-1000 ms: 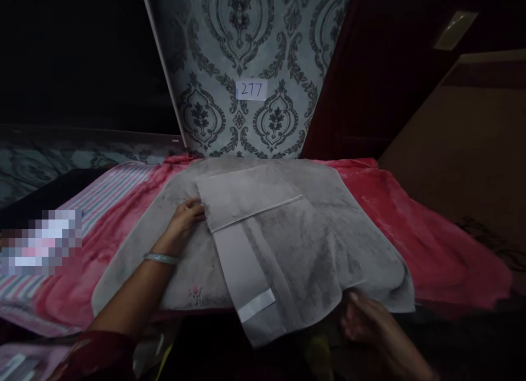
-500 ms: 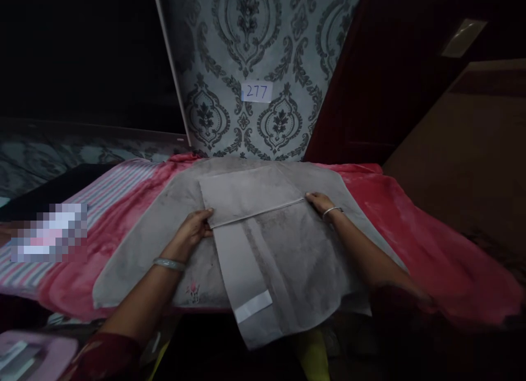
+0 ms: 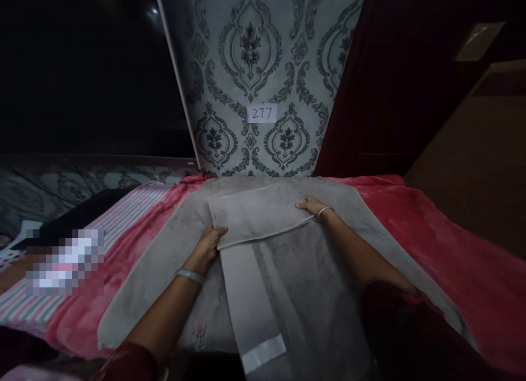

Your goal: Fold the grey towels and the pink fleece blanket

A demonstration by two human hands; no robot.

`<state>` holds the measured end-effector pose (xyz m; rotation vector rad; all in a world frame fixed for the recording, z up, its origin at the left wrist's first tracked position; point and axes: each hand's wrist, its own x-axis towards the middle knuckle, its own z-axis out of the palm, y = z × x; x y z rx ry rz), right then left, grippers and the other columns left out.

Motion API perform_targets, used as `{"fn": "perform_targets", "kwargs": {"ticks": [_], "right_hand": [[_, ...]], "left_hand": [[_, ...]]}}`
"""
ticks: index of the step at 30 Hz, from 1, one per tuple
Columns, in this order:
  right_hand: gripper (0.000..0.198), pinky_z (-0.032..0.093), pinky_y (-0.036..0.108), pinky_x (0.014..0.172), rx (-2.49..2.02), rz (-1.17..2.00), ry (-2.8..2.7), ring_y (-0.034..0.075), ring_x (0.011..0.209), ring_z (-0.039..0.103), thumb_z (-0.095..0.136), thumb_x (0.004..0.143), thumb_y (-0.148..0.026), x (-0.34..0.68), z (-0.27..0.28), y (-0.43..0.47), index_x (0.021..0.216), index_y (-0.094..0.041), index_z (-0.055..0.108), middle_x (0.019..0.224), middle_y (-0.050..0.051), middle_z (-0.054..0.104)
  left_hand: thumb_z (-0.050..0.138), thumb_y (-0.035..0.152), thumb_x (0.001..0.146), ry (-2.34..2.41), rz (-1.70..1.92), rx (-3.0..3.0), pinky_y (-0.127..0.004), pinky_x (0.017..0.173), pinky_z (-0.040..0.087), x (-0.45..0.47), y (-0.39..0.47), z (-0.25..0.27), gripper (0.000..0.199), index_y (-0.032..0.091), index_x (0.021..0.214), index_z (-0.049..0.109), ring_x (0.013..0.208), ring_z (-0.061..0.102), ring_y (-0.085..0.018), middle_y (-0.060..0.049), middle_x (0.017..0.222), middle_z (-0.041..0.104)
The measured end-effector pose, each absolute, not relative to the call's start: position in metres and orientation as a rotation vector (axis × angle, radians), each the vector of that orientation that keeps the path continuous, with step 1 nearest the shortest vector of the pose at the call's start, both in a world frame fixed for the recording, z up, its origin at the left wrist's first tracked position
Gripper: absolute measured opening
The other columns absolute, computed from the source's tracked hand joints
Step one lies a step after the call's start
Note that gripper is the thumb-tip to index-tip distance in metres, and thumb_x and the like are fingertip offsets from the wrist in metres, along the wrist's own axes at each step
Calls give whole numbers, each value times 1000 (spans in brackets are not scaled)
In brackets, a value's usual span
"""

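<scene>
A light grey folded piece of cloth [image 3: 258, 211] lies across a larger grey cloth with a velvety look [image 3: 164, 271]. My left hand [image 3: 209, 241] pinches its left edge, thumb on top and fingers curled beneath. At the right end, my right hand [image 3: 314, 206] is closed on the cloth, thumb lying over its upper side. From under the fold a long pale strip [image 3: 249, 288] runs towards me, with a white patch [image 3: 264, 352] across its lower part. A small pink embroidered flower [image 3: 199, 329] shows on the grey cloth below my left hand.
Red plush fabric [image 3: 435, 244] spreads under the grey cloth on both sides. Striped fabric [image 3: 135, 211] and a blurred-out patch lie at left. Behind stand a large dark screen [image 3: 90, 74], patterned wallpaper with a paper marked 277 [image 3: 262, 113], and a dark red panel [image 3: 394, 85].
My view has tilted down and come closer, so the cloth looks larger. My right thumb has shifted from the fold's lower corner onto its top; my left hand keeps hold of the left edge.
</scene>
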<state>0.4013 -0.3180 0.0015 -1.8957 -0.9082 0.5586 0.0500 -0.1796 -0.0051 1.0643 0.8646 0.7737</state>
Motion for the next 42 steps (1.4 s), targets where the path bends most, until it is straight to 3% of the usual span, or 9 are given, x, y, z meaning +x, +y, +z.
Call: {"fn": "perform_targets", "kwargs": {"ticks": [7, 11, 17, 22, 30, 35, 38, 40, 42], "right_hand": [[44, 55, 30, 78, -1677, 471, -944, 23, 90, 67, 74, 72, -40, 422, 29, -344, 111, -19, 71, 103, 4, 74], [47, 53, 31, 90, -1712, 274, -835, 25, 107, 65, 71, 75, -40, 433, 28, -351, 118, -19, 69, 117, 4, 72], [51, 47, 39, 104, -1786, 355, -647, 28, 116, 63, 70, 78, -43, 418, -15, -361, 122, -16, 68, 113, 10, 74], [42, 51, 44, 101, -1713, 523, -605, 28, 105, 69, 70, 79, -44, 408, -32, -400, 114, -20, 71, 103, 8, 77], [54, 50, 47, 106, -1487, 909, -574, 30, 116, 66, 77, 75, -45, 338, -39, -521, 125, -26, 67, 124, 7, 72], [79, 33, 44, 121, -1607, 741, -601, 27, 144, 41, 78, 75, -47, 288, -38, -567, 147, -31, 50, 156, 2, 47], [85, 23, 41, 124, -1695, 580, -620, 25, 152, 27, 80, 70, -46, 274, -34, -570, 148, -33, 49, 163, -1, 34], [76, 30, 42, 121, -1672, 554, -622, 27, 148, 35, 79, 69, -47, 270, -26, -565, 140, -31, 57, 159, 0, 42], [63, 43, 43, 110, -1613, 581, -595, 29, 131, 55, 79, 68, -49, 268, -14, -560, 127, -28, 67, 144, 4, 59]], "left_hand": [[74, 18, 56, 684, 804, 1341, -30, 74, 56, 59, -166, 27, 64, 17, 120, 67, 85, 71, -24, -4, 96, 76], [74, 15, 52, 588, 813, 1392, -28, 77, 54, 97, -135, 46, 62, 16, 114, 69, 88, 69, -23, -3, 96, 76], [76, 13, 54, 877, 669, 1315, -25, 59, 50, 121, -130, 18, 34, 12, 87, 70, 69, 67, -21, -4, 67, 69], [77, 19, 63, 833, 469, 1288, -24, 46, 47, 81, -152, 8, 26, 11, 86, 66, 49, 60, -16, -2, 60, 63], [87, 34, 64, 706, 190, 1212, -27, 51, 55, -9, -230, 5, 70, 16, 126, 58, 65, 69, -20, -7, 86, 72], [84, 45, 68, 721, 309, 1284, -28, 67, 57, -41, -285, -10, 97, 24, 151, 40, 88, 71, -24, -10, 111, 72], [84, 39, 65, 747, 452, 1403, -25, 77, 55, -42, -306, -14, 91, 25, 148, 47, 104, 67, -24, -10, 129, 66], [80, 41, 67, 732, 424, 1431, -22, 63, 52, -38, -312, -8, 75, 24, 137, 59, 87, 67, -19, -7, 113, 71], [77, 44, 68, 703, 408, 1390, -20, 48, 44, -35, -312, 9, 63, 22, 126, 65, 63, 61, -14, -3, 87, 71]]}}
